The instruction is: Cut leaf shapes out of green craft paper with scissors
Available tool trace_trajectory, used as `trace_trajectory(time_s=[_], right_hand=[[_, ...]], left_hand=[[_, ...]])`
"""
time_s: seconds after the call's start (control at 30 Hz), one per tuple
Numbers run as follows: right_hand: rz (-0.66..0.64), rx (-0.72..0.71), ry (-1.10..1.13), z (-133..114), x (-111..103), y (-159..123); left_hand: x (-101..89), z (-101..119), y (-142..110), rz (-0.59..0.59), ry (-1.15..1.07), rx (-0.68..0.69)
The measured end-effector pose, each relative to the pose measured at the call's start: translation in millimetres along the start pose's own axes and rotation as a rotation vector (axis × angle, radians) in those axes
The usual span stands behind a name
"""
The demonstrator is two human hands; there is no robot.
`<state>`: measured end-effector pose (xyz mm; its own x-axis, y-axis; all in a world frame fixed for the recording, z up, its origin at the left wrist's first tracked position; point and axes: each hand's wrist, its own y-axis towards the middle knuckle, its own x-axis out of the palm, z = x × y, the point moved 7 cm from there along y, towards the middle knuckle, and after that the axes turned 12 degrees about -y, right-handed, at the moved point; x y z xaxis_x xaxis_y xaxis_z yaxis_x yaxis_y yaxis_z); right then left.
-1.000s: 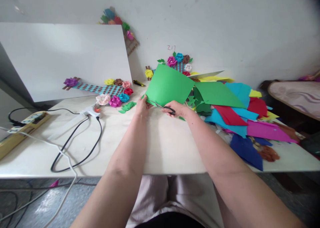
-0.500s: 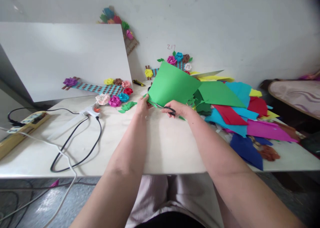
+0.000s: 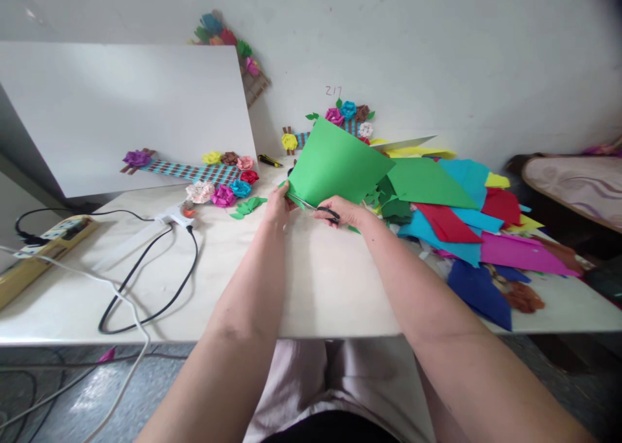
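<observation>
My left hand (image 3: 278,204) is closed on the lower left corner of a large green paper sheet (image 3: 337,161), which stands tilted up above the table. My right hand (image 3: 341,211) grips black-handled scissors (image 3: 331,214). Their blades point left and lie at the sheet's lower edge, close to my left fingers. A small heap of green paper leaves (image 3: 250,206) rests on the table left of my left hand. Dark green paper scraps (image 3: 392,203) lie to the right, partly behind the sheet.
Coloured paper sheets (image 3: 447,226) pile up on the right. A woven strip with paper flowers (image 3: 194,171) lies on the left, and another flower decoration (image 3: 347,111) leans on the wall. A yellow cutter (image 3: 270,161) sits behind. Cables (image 3: 146,252) and a power strip (image 3: 53,249) occupy the left.
The green sheet has tilted slightly, its right corner shifting a little to the right. Both hands stay almost in place, with the scissors still at the lower edge.
</observation>
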<state>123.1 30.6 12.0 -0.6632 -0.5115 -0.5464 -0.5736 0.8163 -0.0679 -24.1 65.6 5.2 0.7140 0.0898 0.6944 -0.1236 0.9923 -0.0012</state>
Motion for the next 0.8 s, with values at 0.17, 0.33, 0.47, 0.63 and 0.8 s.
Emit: trace_trajectory(time_s=[0.17, 0.33, 0.47, 0.63, 0.8], right_hand=[[0.064, -0.016, 0.083, 2, -3, 4], [0.158, -0.014, 0.099, -3, -5, 2], [0.207, 0.019, 0.099, -8, -7, -1], [0.234, 0.047, 0.12, -8, -9, -2], [0.24, 0.04, 0.135, -5, -10, -1]], left_hand=[[3.2, -1, -1, 0.007, 0.0, -0.022], [-1.6, -2, 0, 0.055, 0.077, 0.006], [2.2, 1, -6, 0.021, 0.189, 0.088], [15.8, 1, -18, -0.131, 0.257, 0.102], [22.1, 3, -21, -0.207, 0.2, 0.117]])
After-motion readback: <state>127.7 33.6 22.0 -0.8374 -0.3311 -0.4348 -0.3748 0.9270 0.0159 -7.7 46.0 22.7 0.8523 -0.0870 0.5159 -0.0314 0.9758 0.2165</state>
